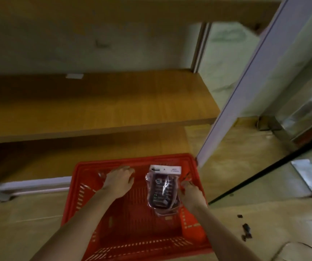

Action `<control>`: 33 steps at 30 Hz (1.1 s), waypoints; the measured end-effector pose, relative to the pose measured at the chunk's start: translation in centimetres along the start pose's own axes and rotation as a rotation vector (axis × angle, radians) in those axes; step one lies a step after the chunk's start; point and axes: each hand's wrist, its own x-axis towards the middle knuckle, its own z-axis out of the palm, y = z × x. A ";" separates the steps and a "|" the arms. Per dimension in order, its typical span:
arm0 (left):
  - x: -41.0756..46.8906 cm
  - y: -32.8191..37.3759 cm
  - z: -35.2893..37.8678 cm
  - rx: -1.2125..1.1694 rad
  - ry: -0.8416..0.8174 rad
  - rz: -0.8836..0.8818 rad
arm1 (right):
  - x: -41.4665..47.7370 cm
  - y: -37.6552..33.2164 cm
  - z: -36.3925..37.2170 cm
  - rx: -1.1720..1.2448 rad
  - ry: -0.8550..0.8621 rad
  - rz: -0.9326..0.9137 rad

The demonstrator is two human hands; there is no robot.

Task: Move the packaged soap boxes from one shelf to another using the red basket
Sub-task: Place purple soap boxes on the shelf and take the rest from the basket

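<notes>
Red basket [190, 226] sits on the floor [19, 213]. One soap pack [161, 189], a clear wrap with a white header card, is over the right half of the basket; I cannot tell whether it rests on the basket bottom or is lifted. Right hand [190, 194] is at the basket's right wall, its fingers [184, 184] pinching the pack's right edge. Left hand [118, 180] is palm down near the basket's far wall, fingers bent; a glint of clear wrap lies just left of it, and I cannot tell whether it holds anything. Wooden shelf [95, 102] beyond the basket shows no soap. Judgement: unloading step, pack being taken out. Next move calls for lifting the pack clear of the far rim and setting it flat on the shelf.
</notes>
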 end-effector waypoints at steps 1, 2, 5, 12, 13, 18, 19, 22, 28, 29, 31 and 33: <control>0.7 -0.5 1.7 -0.012 0.003 -0.006 | 1.2 0.5 1.4 0.020 0.000 0.030; 1.4 -0.9 3.1 -0.026 0.005 -0.012 | 2.4 0.8 2.6 0.033 -0.001 0.054; 2.6 -1.7 6.5 -0.048 0.014 -0.015 | 5.1 1.7 5.7 0.056 0.009 0.112; 2.4 -1.8 9.3 -0.111 0.012 -0.038 | 6.4 1.7 8.8 0.225 0.102 0.223; 2.3 -1.7 9.3 -0.123 0.015 -0.044 | 6.5 1.6 8.7 0.243 0.100 0.232; 2.6 -1.1 9.4 -0.171 0.002 -0.095 | 6.2 1.5 7.0 0.123 0.084 0.142; 2.9 -0.9 9.4 -0.184 -0.011 -0.114 | 6.0 1.5 6.2 0.098 0.089 0.122; 3.7 0.0 9.8 -0.239 -0.050 -0.180 | 5.3 1.8 3.4 0.029 0.136 0.055; 4.8 2.6 11.3 -0.291 -0.244 -0.258 | 2.7 3.0 -3.3 0.104 0.215 -0.051; 4.9 3.1 11.5 -0.313 -0.275 -0.247 | 2.3 3.3 -4.0 0.109 0.214 -0.047; 5.3 4.4 12.0 -0.347 -0.313 -0.201 | 1.9 4.2 -4.7 0.095 0.225 -0.040; 5.6 5.6 12.3 -0.363 -0.323 -0.174 | 1.6 4.7 -5.0 0.075 0.257 -0.047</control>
